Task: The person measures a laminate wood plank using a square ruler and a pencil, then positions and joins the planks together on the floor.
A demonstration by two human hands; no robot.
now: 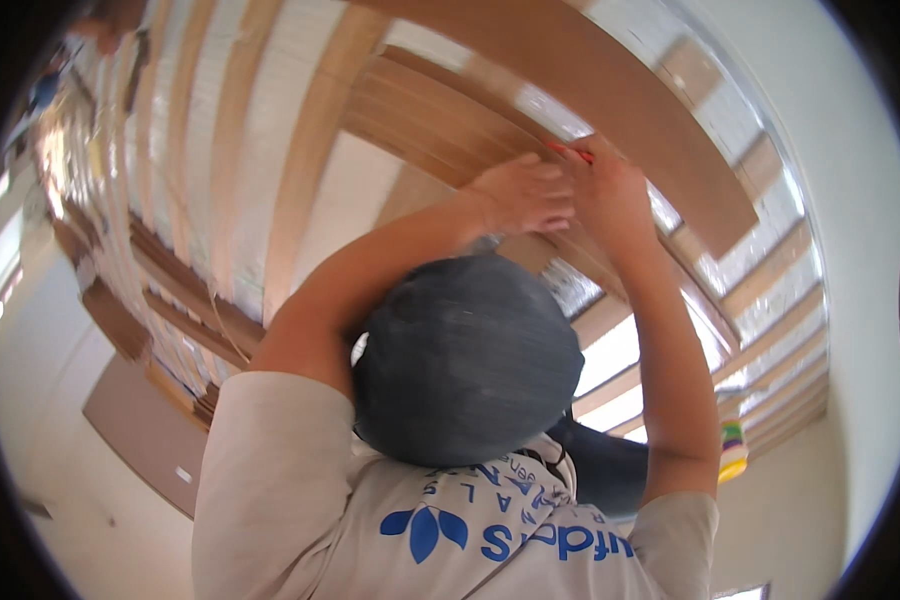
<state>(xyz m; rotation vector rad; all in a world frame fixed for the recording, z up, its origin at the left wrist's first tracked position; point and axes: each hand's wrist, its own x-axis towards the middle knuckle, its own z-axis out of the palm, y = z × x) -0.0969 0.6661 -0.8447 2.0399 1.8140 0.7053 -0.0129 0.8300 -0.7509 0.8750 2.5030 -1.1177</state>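
Observation:
My left hand [526, 195] lies over brown floor planks [440, 115], its fingers stretched out and slightly spread. Right beside it, my right hand [610, 190] is closed around a thin red tool [560, 147], perhaps a pencil or marker; most of it is hidden by the fingers. The tool's visible end points left, over the edge of a plank. Just beyond both hands, a long brown plank [620, 80] runs from the upper middle down to the right. My bent knee [470, 360] in dark cloth fills the middle of the view, below my hands.
Wooden battens [310, 150] run in rows over shiny foil sheeting [570, 285]. Loose plank pieces [115, 320] lie at the left, near a flat brown board [145, 430]. A white wall [870, 130] rises at the right. A colourful tub [734, 452] stands at lower right.

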